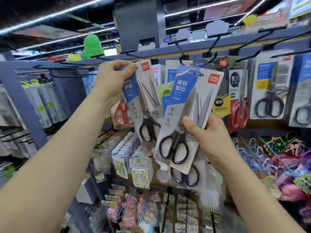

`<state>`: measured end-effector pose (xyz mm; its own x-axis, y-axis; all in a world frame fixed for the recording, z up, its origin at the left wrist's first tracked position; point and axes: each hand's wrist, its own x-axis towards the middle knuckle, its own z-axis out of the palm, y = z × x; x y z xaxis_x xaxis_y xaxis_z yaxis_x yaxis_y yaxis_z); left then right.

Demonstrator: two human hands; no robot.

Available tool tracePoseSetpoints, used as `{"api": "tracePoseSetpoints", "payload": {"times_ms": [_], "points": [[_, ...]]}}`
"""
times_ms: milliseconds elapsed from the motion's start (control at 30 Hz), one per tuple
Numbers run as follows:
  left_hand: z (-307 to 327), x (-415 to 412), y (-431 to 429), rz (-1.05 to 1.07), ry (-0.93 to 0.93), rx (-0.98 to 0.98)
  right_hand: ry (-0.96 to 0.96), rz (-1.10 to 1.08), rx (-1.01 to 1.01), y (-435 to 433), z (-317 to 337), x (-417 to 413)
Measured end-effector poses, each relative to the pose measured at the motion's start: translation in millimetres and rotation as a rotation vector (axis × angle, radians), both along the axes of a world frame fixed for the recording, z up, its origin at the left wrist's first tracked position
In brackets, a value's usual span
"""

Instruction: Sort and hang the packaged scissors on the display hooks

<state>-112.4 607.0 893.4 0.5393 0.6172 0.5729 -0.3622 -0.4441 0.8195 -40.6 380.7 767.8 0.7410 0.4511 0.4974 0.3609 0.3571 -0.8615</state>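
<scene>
Facing a shop display in the head view, both arms are raised before a dark shelf rail (pixel 185 52) from which black wire display hooks (pixel 217 35) jut forward, their front ends bare above the hands. Only a narrow gap separates the two held items. The left hand (pixel 114 81) pinches the top edge of a blue-and-grey carded pack of black-handled scissors (pixel 143 101), fingers curled round it just under the rail; the pack hangs tilted. The right hand (pixel 207 137) grips a fanned stack of like packs (pixel 183 115), thumb pressed on the front card near the scissor pivot, the other fingers hidden behind; a second pair of handles shows beneath. Behind the stack, hanging packs crowd the hooks: red-handled scissors (pixel 239 113) and, further right, a grey card of black-handled scissors (pixel 269 91). A grey perforated panel (pixel 70 88) stands at the left. Below, small coloured packets (pixel 134 158) fill the lower racks, blurred.
</scene>
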Motion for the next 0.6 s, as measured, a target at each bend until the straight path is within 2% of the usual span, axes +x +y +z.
{"api": "tracePoseSetpoints", "payload": {"times_ms": [133,267,400,500,600], "points": [[10.1,10.5,8.2,0.062,-0.014,0.057,-0.020,0.001,-0.009,10.4,5.2,0.1],[13.7,11.6,12.8,0.022,0.079,0.136,-0.013,0.000,-0.012,19.8,-0.5,-2.8],[24.0,10.3,11.2,-0.078,0.149,0.058,0.021,-0.002,-0.005,30.2,-4.9,-7.1],[24.2,16.2,9.0,-0.197,0.143,-0.127,0.032,-0.008,0.004,40.6,-5.2,-11.5],[17.1,20.4,18.5,-0.236,0.166,-0.143,0.040,-0.016,-0.001,49.8,-5.4,-13.8]]}}
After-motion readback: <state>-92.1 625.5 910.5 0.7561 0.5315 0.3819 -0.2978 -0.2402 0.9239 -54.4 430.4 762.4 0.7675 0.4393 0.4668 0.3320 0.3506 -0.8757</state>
